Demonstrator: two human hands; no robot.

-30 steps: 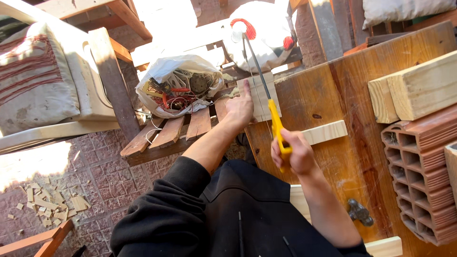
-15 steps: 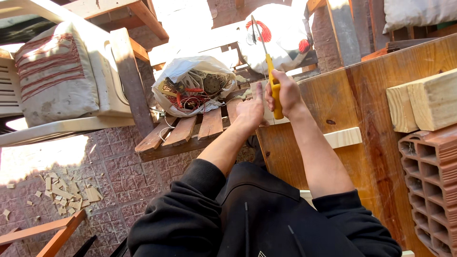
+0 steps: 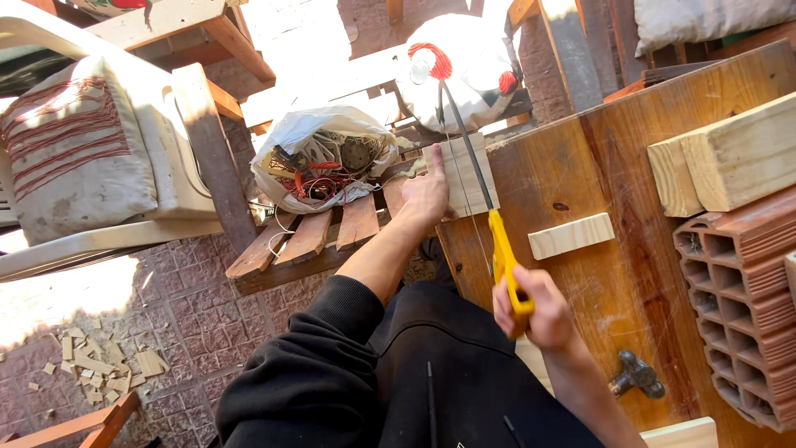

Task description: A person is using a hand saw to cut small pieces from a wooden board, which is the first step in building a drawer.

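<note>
— Head view, what have you got in your hands?

— My right hand (image 3: 531, 311) has its fingers clamped round the yellow handle of a small saw (image 3: 489, 217); its dark blade runs up across the wood piece (image 3: 461, 176) at the tabletop's (image 3: 580, 166) far left corner. My left hand (image 3: 425, 197) lies flat on that piece, fingers together, pinning it where it overhangs the edge

— How far through is the cut?

— I judge it under way, not finished: the blade sits on the piece, which looks whole, though I cannot see how deep the kerf goes

— Anything already cut?

— A short block (image 3: 571, 236) lies near the middle of the tabletop, and offcuts (image 3: 91, 365) litter the paving below the left edge. Thick beams (image 3: 730, 162) rest by the right edge over a hollow brick (image 3: 742, 290)
</note>
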